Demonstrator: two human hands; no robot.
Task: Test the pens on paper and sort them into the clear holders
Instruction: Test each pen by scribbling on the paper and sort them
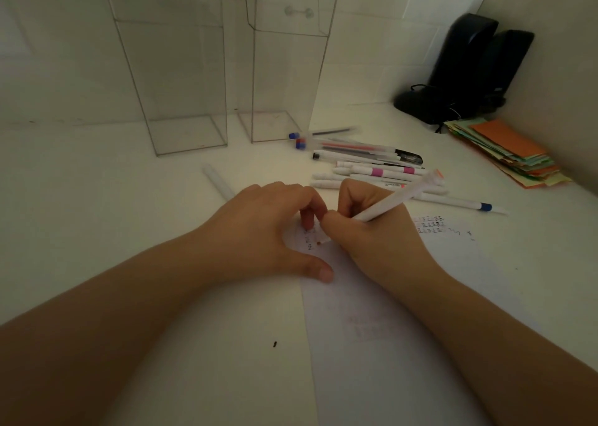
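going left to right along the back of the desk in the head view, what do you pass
left clear holder → right clear holder → pile of pens → black stapler → stack of coloured paper notes

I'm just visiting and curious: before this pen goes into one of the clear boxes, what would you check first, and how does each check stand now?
1. Right hand grips the white pen: ok.
2. Left hand presses on the paper: ok.
3. Pen leaves a visible mark: cannot tell, tip partly hidden.
4. Both clear holders upright and empty: ok.
5. Untested pens piled clear of the holders: ok.
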